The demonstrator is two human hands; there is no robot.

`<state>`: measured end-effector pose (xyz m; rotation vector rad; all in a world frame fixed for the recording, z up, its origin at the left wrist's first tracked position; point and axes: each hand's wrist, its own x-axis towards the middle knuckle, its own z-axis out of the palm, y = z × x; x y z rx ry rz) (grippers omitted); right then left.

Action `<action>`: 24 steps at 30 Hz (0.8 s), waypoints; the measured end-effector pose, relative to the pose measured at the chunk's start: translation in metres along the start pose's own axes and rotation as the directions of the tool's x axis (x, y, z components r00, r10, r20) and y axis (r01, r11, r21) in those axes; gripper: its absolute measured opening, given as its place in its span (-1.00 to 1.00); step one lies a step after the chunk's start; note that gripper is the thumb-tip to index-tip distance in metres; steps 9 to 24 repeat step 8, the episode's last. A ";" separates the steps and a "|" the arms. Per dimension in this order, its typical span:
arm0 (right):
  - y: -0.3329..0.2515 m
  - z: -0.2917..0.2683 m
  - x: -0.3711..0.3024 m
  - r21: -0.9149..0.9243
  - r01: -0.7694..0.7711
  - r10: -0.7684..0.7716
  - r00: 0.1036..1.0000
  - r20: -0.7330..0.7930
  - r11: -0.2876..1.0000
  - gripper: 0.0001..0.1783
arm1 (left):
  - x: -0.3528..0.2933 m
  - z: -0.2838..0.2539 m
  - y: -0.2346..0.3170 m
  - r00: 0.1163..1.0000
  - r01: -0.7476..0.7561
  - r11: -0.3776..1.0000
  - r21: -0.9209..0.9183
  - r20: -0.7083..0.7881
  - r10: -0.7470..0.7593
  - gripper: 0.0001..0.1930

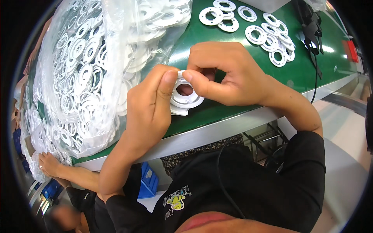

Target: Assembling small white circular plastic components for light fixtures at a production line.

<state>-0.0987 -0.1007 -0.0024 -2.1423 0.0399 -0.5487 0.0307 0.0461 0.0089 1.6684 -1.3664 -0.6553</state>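
A white plastic ring with a round hole in its middle is held up above the near edge of the green table. My left hand grips its left side, thumb along the upper rim. On the upper right, my right hand pinches the ring between thumb and bent fingers. Both thumbs meet close together at the top of the ring. The fingers behind the ring are partly hidden. Beyond my right hand lies a loose pile of similar white rings, with a smaller group of rings to its left.
Clear plastic bags full of white rings cover the table's left side. Black straps and a cable lie at the right. The table has a metal edge. A co-worker's hand touches a bag at lower left, near a blue bin.
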 end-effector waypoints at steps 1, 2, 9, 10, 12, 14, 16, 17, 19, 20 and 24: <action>0.000 0.001 0.000 0.000 0.001 -0.001 1.000 0.001 1.000 -0.75 | 0.001 0.001 0.000 1.000 0.000 1.000 0.000 -0.002 0.000 -0.71; 0.001 0.002 0.001 0.053 -0.067 0.069 0.997 -0.030 0.996 -0.76 | 0.003 0.003 -0.001 0.986 0.164 0.936 -0.312 0.034 -0.161 -0.72; 0.012 0.006 0.005 0.335 -0.186 0.269 0.937 -0.223 0.924 -0.76 | 0.015 -0.005 -0.013 0.956 0.166 0.700 -0.695 -0.060 -0.286 -0.65; 0.012 0.006 0.005 0.335 -0.186 0.269 0.937 -0.223 0.924 -0.76 | 0.015 -0.005 -0.013 0.956 0.166 0.700 -0.695 -0.060 -0.286 -0.65; 0.012 0.006 0.005 0.335 -0.186 0.269 0.937 -0.223 0.924 -0.76 | 0.015 -0.005 -0.013 0.956 0.166 0.700 -0.695 -0.060 -0.286 -0.65; 0.012 0.006 0.005 0.335 -0.186 0.269 0.937 -0.223 0.924 -0.76 | 0.015 -0.005 -0.013 0.956 0.166 0.700 -0.695 -0.060 -0.286 -0.65; 0.012 0.006 0.005 0.335 -0.186 0.269 0.937 -0.223 0.924 -0.76 | 0.015 -0.005 -0.013 0.956 0.166 0.700 -0.695 -0.060 -0.286 -0.65; 0.012 0.006 0.005 0.335 -0.186 0.269 0.937 -0.223 0.924 -0.76 | 0.015 -0.005 -0.013 0.956 0.166 0.700 -0.695 -0.060 -0.286 -0.65; 0.012 0.006 0.005 0.335 -0.186 0.269 0.937 -0.223 0.924 -0.76 | 0.015 -0.005 -0.013 0.956 0.166 0.700 -0.695 -0.060 -0.286 -0.65; 0.012 0.006 0.005 0.335 -0.186 0.269 0.937 -0.223 0.924 -0.76 | 0.015 -0.005 -0.013 0.956 0.166 0.700 -0.695 -0.060 -0.286 -0.65; 0.012 0.006 0.005 0.335 -0.186 0.269 0.937 -0.223 0.924 -0.76 | 0.015 -0.005 -0.013 0.956 0.166 0.700 -0.695 -0.060 -0.286 -0.65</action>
